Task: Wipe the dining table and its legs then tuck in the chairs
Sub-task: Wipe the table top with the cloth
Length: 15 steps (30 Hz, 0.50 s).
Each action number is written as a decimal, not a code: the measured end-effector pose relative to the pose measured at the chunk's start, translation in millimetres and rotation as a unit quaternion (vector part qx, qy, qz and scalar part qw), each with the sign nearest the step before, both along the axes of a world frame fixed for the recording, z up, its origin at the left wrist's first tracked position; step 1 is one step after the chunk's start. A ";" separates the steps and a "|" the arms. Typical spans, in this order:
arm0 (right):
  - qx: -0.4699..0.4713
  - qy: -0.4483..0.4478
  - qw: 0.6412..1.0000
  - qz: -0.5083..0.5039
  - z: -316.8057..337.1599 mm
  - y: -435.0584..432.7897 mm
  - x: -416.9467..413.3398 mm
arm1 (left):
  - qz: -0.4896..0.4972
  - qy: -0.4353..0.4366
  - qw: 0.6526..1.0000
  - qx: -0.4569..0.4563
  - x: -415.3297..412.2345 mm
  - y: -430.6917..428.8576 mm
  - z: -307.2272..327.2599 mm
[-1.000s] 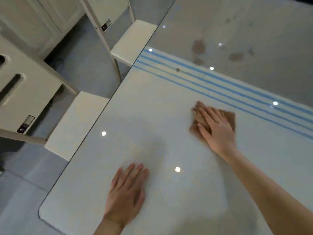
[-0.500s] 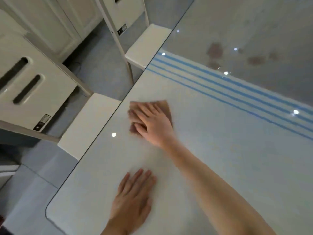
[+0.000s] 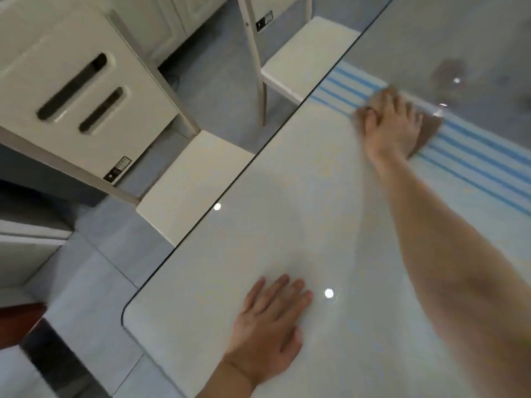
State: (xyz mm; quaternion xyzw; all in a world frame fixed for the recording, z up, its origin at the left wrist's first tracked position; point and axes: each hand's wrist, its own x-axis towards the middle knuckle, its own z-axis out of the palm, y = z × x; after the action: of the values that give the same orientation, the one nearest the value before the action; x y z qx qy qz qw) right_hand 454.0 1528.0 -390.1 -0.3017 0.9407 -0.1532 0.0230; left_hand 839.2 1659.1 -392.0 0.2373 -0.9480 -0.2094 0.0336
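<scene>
The glossy white dining table (image 3: 287, 214) fills the right and lower part of the head view, with blue stripes across its far part. My right hand (image 3: 390, 124) presses flat on a brown cloth (image 3: 429, 130) over those stripes; most of the cloth is hidden under the hand, and both are blurred. My left hand (image 3: 270, 320) lies flat on the tabletop near the rounded front-left corner, fingers close together, holding nothing. Two white chairs stand along the table's left edge, the near chair (image 3: 189, 182) and the far chair (image 3: 304, 53), their seats partly under the top.
The chair backs (image 3: 80, 90) lean out over the grey tiled floor (image 3: 94, 282) at left. White cabinets (image 3: 161, 18) line the far left wall. Brownish smudges (image 3: 449, 70) mark the grey far part of the tabletop.
My right hand has swept the cloth from near the left table edge away and to the right, onto the blue stripes. My left hand stays planted; the view has shifted.
</scene>
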 end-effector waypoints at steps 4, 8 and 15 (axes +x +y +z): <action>-0.039 -0.014 0.969 0.245 -9.2 -48.8 189.1 | 0.002 -0.010 1.000 -0.006 4.2 -3.6 -2.9; -0.043 -0.045 0.868 0.492 -11.1 13.3 283.9 | -0.002 -0.014 1.000 -0.025 10.7 1.6 1.3; -0.030 0.006 0.904 0.427 -16.4 57.6 86.8 | -0.002 -0.003 1.000 -0.008 8.9 -0.3 0.6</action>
State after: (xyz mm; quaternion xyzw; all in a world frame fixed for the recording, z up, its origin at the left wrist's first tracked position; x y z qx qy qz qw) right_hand 540.8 1585.6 -406.5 -0.6758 0.7170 -0.1549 0.0720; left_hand 848.1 1658.7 -391.4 0.2358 -0.9502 -0.2013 0.0322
